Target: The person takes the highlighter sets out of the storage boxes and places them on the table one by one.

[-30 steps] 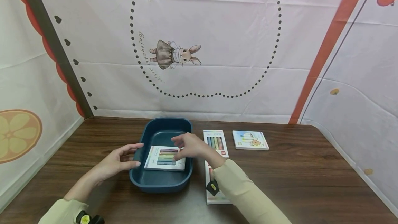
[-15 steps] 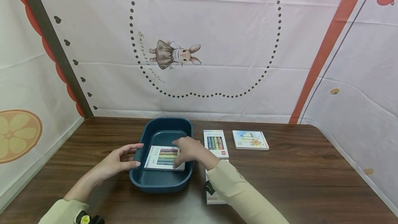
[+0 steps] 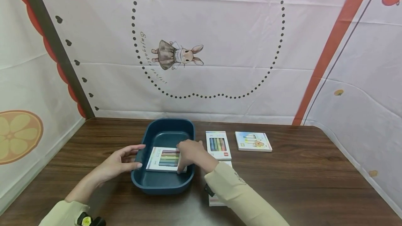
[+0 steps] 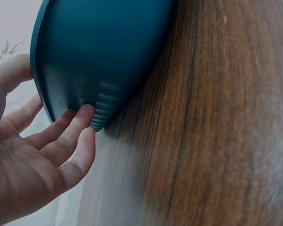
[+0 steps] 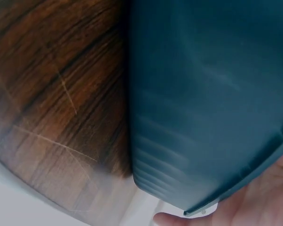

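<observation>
A dark blue plastic bin (image 3: 161, 184) holds a flat white box (image 3: 154, 161) whose window shows several pastel-coloured sticks. At the bin's left rim is my left hand (image 3: 122, 159), thumb and index finger over the edge. In the left wrist view the other fingers (image 4: 75, 132) bend against the bin's outer wall. My right hand (image 3: 191, 156) reaches inside the bin and grips the right end of the white box, thumb at its near edge, fingertips hidden. The right wrist view shows mostly the bin's outer wall (image 5: 202, 108), with part of the hand beyond its rim.
Right of the bin lies a similar windowed box (image 3: 218, 145). Nearer me, another white box (image 3: 216, 201) is mostly covered by my right sleeve (image 3: 242, 194). A box with a cartoon print (image 3: 253, 141) lies farther right. Printed cloth (image 3: 238, 44) hangs behind the wooden table (image 3: 301, 177).
My right hand has come down from above the white box onto its right end. My left hand, the bin and the boxes have stayed in place.
</observation>
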The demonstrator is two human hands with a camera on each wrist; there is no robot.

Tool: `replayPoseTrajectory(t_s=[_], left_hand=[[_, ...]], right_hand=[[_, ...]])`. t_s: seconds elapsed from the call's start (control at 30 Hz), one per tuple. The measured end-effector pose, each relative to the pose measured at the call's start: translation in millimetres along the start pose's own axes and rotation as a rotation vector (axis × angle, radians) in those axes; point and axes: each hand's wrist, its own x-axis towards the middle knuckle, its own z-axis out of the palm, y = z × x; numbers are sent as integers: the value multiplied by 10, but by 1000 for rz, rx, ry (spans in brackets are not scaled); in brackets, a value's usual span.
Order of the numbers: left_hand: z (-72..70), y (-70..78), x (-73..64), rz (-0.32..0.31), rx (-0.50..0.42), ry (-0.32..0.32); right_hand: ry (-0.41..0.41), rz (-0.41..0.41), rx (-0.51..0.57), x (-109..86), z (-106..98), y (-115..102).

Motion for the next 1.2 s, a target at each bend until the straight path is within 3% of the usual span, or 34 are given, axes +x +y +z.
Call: replayPoseTrajectory(t_s=[0.47, 1.2], left_hand=[[6, 11, 4, -15, -10, 5], [-20, -19, 3, 21, -6, -16]], right_hand=[[-7, 9, -120, 18, 59, -26], [121, -133, 194, -74, 30, 121]])
